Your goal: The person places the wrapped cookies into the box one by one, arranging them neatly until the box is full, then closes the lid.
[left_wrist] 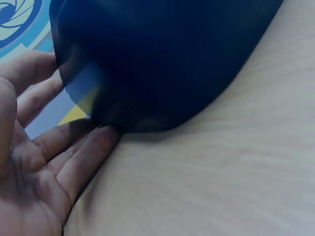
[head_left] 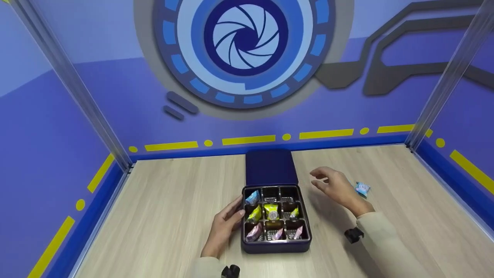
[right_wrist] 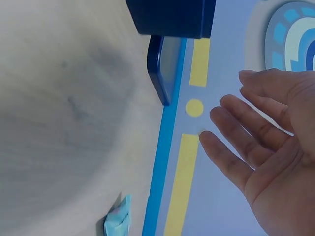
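Observation:
A dark blue box [head_left: 276,247] stands with its lid [head_left: 269,168] folded back and a divided tray inside. A blue wrapped candy [head_left: 252,197] lies in the back-left compartment; the other two back compartments hold none. Yellow candies [head_left: 272,212] fill the middle row's three compartments, and pink candies [head_left: 254,233] the front row's. My left hand [head_left: 225,225] touches the box's left side, its fingers fairly straight against the wall in the left wrist view. My right hand [head_left: 335,187] hovers right of the box, fingers loosely bent, palm bare in the right wrist view.
Another blue candy [head_left: 362,188] lies on the wooden table [head_left: 173,208], just beyond my right wrist. Printed blue-purple panels [head_left: 104,88] enclose the table at the back and both sides, with metal posts [head_left: 444,81] at the corners.

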Demonstrator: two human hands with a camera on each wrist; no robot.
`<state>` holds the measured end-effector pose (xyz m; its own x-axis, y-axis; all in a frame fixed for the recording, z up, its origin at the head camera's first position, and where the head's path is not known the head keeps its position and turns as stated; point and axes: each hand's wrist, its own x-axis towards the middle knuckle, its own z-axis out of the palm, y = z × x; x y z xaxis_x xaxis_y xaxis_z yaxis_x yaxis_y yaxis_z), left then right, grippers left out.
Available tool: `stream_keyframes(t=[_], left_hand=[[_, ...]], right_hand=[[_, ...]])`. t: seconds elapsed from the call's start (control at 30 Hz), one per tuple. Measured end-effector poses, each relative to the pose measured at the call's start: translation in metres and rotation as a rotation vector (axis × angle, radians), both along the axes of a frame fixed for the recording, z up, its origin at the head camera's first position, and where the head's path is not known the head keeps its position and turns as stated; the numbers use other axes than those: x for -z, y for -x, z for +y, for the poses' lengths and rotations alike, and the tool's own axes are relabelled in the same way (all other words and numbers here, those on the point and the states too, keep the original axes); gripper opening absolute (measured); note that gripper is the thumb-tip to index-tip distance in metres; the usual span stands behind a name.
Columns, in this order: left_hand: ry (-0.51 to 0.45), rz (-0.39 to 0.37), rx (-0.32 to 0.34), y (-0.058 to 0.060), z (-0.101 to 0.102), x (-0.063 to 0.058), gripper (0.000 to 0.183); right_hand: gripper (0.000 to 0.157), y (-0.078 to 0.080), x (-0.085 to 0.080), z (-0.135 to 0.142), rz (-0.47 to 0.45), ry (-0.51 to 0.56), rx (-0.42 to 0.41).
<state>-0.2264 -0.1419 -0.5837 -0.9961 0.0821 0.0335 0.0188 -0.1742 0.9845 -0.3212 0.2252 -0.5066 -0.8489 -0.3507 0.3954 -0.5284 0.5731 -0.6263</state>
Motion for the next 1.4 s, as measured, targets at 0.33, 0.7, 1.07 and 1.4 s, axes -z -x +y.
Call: stream_keyframes(t=[0.33,0.7,1.07,1.4], left_hand=[[0.029,0.012,-0.006,0.001,0.0,-0.001,0.057],[-0.016,0.014,0.004,0.0,0.0,0.0,0.057],[-0.005,0.008,0.0,0.001,0.001,0.0,0.056],[0.028,0.015,-0.006,-0.001,0.0,0.0,0.056]], right_hand=[[0.026,-0.001,-0.003,0.015,0.013,-0.057,0.059],[0.029,-0.001,-0.002,0.028,-0.024,-0.106,0.091],[0.032,-0.004,-0.002,0.039,-0.074,-0.177,0.15],[0.034,-0.006,-0.002,0.044,-0.12,-0.203,0.181]])
